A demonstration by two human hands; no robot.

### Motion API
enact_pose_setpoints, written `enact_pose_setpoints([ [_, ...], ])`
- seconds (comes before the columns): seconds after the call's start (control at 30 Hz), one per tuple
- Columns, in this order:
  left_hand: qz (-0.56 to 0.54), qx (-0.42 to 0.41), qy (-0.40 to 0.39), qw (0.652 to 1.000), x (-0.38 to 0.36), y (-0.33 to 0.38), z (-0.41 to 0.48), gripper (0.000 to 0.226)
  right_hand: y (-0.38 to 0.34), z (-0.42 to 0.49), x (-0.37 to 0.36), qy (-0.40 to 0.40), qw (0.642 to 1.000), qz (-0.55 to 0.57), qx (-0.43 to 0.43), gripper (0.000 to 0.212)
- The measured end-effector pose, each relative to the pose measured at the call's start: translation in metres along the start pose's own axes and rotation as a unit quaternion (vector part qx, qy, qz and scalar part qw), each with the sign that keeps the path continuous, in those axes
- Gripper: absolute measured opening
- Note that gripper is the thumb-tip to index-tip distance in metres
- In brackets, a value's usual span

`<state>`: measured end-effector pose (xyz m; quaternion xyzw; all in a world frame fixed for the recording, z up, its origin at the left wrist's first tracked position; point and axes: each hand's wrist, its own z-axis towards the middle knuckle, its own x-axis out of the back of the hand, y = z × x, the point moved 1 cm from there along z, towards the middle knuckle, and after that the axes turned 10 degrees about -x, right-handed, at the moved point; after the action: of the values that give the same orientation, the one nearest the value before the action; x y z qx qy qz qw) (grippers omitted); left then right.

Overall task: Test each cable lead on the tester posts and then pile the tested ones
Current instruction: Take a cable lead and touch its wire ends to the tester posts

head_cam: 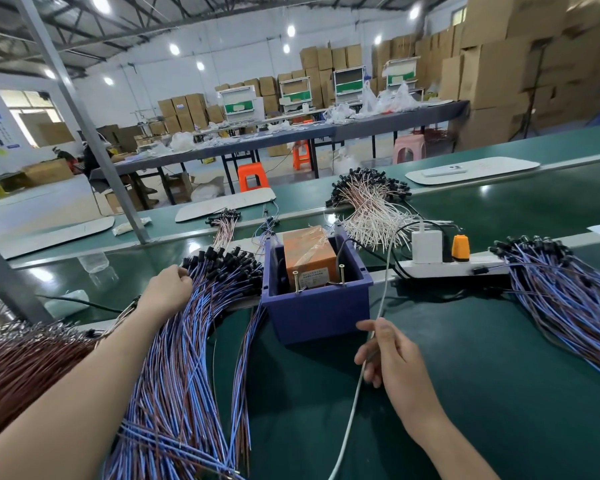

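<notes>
A blue bin [317, 306] on the green belt holds the orange tester [307, 252], with two brass posts [296, 282] [342, 275] standing at its front. Left of the bin lies a big pile of blue and brown cable leads [187, 341] with black plugs at the far end. My left hand [167, 289] reaches into the plug end of that pile, its fingers curled among the leads. My right hand [385, 355] hovers in front of the bin with relaxed fingers, beside a white cord [354, 403]; it holds no lead. A second pile of leads [568, 299] lies at the right.
A white power strip [454, 266] with a white charger and an orange plug sits right of the bin. White and pink leads [371, 209] are heaped behind it. Brown wires [21, 362] lie at the far left. A grey post [84, 123] rises at the left.
</notes>
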<state>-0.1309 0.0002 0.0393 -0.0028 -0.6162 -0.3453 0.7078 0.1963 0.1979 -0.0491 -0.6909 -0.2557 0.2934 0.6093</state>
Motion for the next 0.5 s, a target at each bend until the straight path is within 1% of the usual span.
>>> enact_pose_setpoints([
  [0.13, 0.006, -0.016, 0.012, 1.0, -0.005, 0.005, 0.015, 0.033, -0.001, 0.002, 0.001, -0.002, 1.0, 0.009, -0.003, 0.039],
  [0.33, -0.001, -0.015, 0.036, 0.999, -0.019, 0.007, 0.026, 0.03, -0.001, 0.007, 0.003, -0.011, 1.0, 0.025, -0.014, 0.04],
  [0.43, -0.007, -0.002, 0.056, 0.998, -0.024, 0.01, 0.03, 0.027, -0.001, 0.008, 0.004, -0.017, 0.999, 0.033, -0.018, 0.041],
  [0.5, -0.029, 0.012, 0.055, 0.998, -0.025, 0.011, 0.034, 0.027, -0.002, 0.009, 0.004, -0.02, 0.999, 0.033, -0.019, 0.041],
])
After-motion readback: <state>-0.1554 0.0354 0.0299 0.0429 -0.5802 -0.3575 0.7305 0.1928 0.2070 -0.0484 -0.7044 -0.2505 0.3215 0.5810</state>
